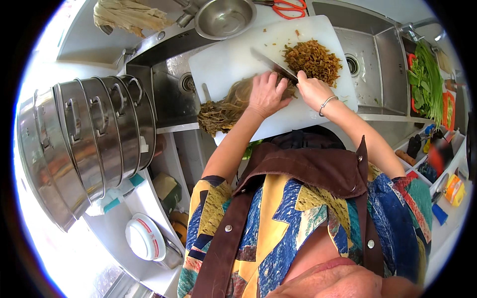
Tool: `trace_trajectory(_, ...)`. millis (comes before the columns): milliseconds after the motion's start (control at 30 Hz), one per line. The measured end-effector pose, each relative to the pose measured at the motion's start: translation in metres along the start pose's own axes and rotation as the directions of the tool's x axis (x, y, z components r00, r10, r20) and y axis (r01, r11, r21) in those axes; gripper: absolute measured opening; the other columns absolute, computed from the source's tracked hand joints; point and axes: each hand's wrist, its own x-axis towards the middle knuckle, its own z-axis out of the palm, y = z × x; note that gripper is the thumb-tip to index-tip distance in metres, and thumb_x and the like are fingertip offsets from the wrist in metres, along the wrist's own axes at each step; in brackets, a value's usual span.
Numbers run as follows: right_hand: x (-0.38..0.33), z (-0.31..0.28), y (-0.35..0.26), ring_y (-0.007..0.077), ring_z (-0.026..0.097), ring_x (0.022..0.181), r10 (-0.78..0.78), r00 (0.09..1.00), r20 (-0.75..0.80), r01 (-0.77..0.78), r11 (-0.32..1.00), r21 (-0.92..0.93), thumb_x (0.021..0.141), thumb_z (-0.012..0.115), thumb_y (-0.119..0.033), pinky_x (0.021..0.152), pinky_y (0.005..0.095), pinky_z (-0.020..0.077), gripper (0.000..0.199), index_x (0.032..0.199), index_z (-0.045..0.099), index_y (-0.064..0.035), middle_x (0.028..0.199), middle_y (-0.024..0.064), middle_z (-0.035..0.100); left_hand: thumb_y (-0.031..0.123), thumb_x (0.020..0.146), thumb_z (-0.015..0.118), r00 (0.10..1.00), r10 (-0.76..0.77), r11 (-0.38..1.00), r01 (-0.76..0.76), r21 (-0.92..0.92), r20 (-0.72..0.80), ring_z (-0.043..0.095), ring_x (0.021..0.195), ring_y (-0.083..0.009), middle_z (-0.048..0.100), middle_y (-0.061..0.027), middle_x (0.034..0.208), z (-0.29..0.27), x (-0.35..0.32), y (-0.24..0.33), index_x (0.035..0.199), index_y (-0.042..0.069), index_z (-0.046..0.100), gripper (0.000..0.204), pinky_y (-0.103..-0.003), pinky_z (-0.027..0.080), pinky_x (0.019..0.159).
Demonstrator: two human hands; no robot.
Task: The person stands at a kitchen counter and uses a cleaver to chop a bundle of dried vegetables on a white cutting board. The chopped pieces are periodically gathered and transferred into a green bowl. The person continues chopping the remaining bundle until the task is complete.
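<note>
A large white cutting board point(218, 62) lies across the double sink. On its left half stretches a bundle of limp, brownish preserved greens point(223, 111), the leafy end hanging over the near left edge. My left hand point(268, 94) presses on the right end of this bundle, fingers bent over it. Closed around a kitchen knife's handle is my right hand point(314, 92). The knife blade point(271, 62) points away to the far left, its edge close to my left fingertips. Beyond it sits a heap of finely chopped greens point(314, 62).
Steel basins point(392, 64) flank the board. A metal bowl point(225, 20) and red-handled scissors point(289, 7) lie beyond it. Stacked steel steamer pots point(89, 134) stand at left, with a white bowl point(144, 237) below. Fresh green vegetables point(427, 79) lie at right.
</note>
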Motion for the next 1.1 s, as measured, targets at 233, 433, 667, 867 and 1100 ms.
trace_trajectory(233,-0.036,0.007,0.014,0.0447,0.059,0.072,0.147,0.987,-0.07,-0.147,0.989,0.009,0.093,0.043,-0.014,0.063,0.0529,0.0448,0.018,0.095,0.038,0.0031,0.073,0.0267,0.06,0.029,0.062,0.075,0.985,-0.154,0.983,0.161,0.089,-0.08,0.049,0.097,-0.03,0.049,-0.0119,0.106,0.019,0.002,0.001,0.109,0.013,0.051,0.054,-0.044,0.037,0.08)
trace_trajectory(433,-0.054,0.016,0.025,0.0458,0.058,0.069,0.188,0.974,-0.128,-0.181,0.982,0.06,0.093,0.042,-0.014,0.062,0.0533,0.0441,0.017,0.095,0.037,0.0024,0.07,0.0268,0.06,0.028,0.067,0.073,0.94,-0.335,0.935,0.339,0.106,-0.059,0.048,0.098,-0.0311,0.049,-0.0131,0.107,0.016,0.011,0.007,0.113,0.012,0.051,0.053,-0.045,0.037,0.082)
trace_trajectory(667,-0.089,-0.003,-0.012,0.0468,0.059,0.072,0.189,0.972,-0.139,-0.163,0.97,0.181,0.088,0.041,-0.007,0.065,0.0533,0.0451,0.013,0.094,0.038,0.0043,0.071,0.0285,0.059,0.024,0.073,0.07,0.976,-0.214,0.964,0.218,-0.155,0.04,0.048,0.103,-0.0337,0.048,-0.0144,0.113,-0.01,0.009,-0.005,0.119,0.01,0.049,0.053,-0.044,0.04,0.088)
trace_trajectory(867,-0.09,0.004,-0.016,0.0469,0.059,0.072,0.171,0.979,-0.111,-0.152,0.976,0.155,0.086,0.041,-0.004,0.064,0.0535,0.0451,0.012,0.093,0.037,0.0045,0.072,0.0284,0.059,0.018,0.075,0.066,0.983,-0.181,0.981,0.181,-0.073,0.004,0.048,0.101,-0.0321,0.049,-0.0108,0.111,-0.008,0.009,-0.003,0.112,0.016,0.056,0.039,-0.044,0.041,0.084)
trace_trajectory(1100,-0.084,0.005,-0.018,0.0474,0.059,0.074,0.179,0.982,-0.066,-0.17,0.977,0.133,0.085,0.041,-0.003,0.066,0.0538,0.0454,0.012,0.093,0.036,0.0049,0.073,0.0299,0.059,0.018,0.073,0.066,0.981,-0.188,0.981,0.19,0.044,-0.051,0.049,0.098,-0.0301,0.051,-0.0089,0.107,0.002,0.009,0.0,0.106,0.02,0.06,0.034,-0.043,0.042,0.079)
